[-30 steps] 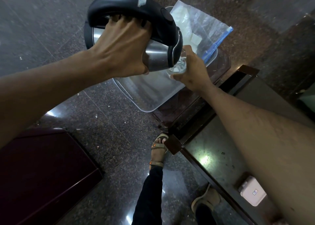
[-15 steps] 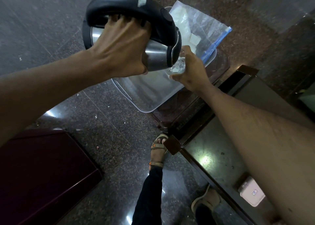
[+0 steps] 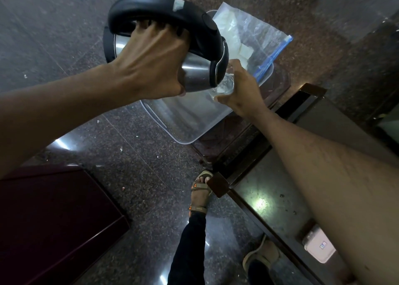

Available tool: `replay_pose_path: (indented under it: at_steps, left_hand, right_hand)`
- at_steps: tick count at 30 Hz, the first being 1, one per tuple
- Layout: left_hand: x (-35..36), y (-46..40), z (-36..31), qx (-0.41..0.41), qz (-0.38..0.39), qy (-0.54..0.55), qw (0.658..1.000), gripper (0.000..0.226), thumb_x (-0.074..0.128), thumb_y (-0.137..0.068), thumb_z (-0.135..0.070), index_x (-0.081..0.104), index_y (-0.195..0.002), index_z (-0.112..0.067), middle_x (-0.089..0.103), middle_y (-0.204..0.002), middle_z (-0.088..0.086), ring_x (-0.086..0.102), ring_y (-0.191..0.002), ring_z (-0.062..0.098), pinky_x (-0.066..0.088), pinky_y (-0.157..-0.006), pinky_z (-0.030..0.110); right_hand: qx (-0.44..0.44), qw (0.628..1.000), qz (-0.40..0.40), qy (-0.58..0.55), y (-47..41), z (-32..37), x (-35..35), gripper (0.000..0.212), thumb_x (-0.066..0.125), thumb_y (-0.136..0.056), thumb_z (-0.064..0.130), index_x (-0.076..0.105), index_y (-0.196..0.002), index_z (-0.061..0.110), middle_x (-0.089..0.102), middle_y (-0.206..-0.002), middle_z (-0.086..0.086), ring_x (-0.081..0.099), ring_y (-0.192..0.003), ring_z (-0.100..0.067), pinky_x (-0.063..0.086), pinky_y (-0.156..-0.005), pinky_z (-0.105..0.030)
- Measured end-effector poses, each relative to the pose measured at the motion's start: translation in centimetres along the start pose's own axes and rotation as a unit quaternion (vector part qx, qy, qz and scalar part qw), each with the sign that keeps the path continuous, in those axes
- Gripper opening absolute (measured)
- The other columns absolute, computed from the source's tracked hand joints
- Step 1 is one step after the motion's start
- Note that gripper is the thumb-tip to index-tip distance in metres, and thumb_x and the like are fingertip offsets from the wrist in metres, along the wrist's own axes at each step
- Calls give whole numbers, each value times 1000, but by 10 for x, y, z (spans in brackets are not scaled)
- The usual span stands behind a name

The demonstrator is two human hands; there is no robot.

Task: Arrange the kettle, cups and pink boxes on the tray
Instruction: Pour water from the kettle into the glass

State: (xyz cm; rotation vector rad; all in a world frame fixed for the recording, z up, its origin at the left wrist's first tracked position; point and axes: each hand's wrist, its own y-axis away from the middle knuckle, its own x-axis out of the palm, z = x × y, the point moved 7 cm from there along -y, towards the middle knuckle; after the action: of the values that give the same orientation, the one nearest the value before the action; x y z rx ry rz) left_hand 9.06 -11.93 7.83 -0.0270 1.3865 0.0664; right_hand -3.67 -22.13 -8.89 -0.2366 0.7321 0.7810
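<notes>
My left hand [image 3: 151,62] grips the black handle of a steel kettle [image 3: 198,71], which is tipped far over with its spout against a clear glass cup [image 3: 223,88]. My right hand [image 3: 241,90] holds that cup above the clear plastic tray [image 3: 190,120]. The tray rests on a small dark wooden table [image 3: 278,86]. A zip bag [image 3: 254,40] with a blue seal and white packets inside lies at the tray's far end. A pink box [image 3: 319,249] sits on the glass-topped table at the lower right, partly behind my right forearm.
A glass-topped table with a dark wood frame [image 3: 265,200] runs along the right. A dark maroon cabinet [image 3: 54,220] fills the lower left. My sandalled feet [image 3: 200,191] stand on the speckled granite floor between them.
The kettle has tipped slightly further toward the cup. Both hands stay in nearly the same place over the tray.
</notes>
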Motion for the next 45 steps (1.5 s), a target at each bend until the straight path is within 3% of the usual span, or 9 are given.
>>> replay_pose_path:
  at_steps: [10,16,28,32,36,40,45]
  left_hand:
    - [1,0,1,10,0,-11,1000,83,91,-54,-43,62,-117,1,67,-114,28,65,-99,51,53,-80,57]
    - [0,2,2,10,3,-10,1000,77,90,-55,-37,64,-115,3,67,-110,30,66,-93,52,54,-77,56]
    - [-1,3,5,14,-1,3,1000,76,86,-65,-34,60,-126,2,65,-117,29,63,-101,50,51,-85,56]
    - [1,3,6,11,-3,1,1000,82,90,-60,-37,61,-126,2,65,-118,29,64,-102,50,52,-84,56]
    - [3,3,11,-5,-6,3,1000,86,92,-55,-43,63,-124,0,66,-119,28,64,-103,51,53,-83,56]
    - [11,9,22,-36,-5,48,998,92,90,-55,-51,59,-129,-4,66,-120,24,64,-104,48,53,-87,53]
    - [27,21,34,-68,3,138,988,103,90,-56,-58,53,-138,-9,64,-130,16,62,-116,42,53,-98,51]
  right_hand:
    - [1,1000,0,2,0,-2,1,85,91,-69,25,41,-137,17,61,-134,-6,60,-116,-22,52,-90,-32]
    - [-3,1000,-6,3,1,-1,0,84,91,-68,23,41,-135,16,62,-130,-7,62,-111,-24,56,-89,-41]
    - [-4,1000,-8,12,0,-2,1,83,90,-68,24,41,-134,17,62,-130,-6,61,-109,-23,56,-87,-40]
    - [-2,1000,-10,11,0,-3,1,83,91,-68,24,41,-134,18,62,-129,-5,59,-106,-19,56,-87,-39]
    - [-4,1000,-11,10,1,-2,2,82,90,-68,25,42,-134,17,63,-125,-5,63,-106,-27,56,-86,-40]
    - [-4,1000,-12,2,1,-2,1,82,90,-68,25,42,-134,18,63,-125,-4,62,-104,-23,56,-85,-39]
    - [3,1000,-13,2,0,-4,2,86,91,-67,28,41,-137,19,61,-133,-3,61,-116,-24,52,-88,-35]
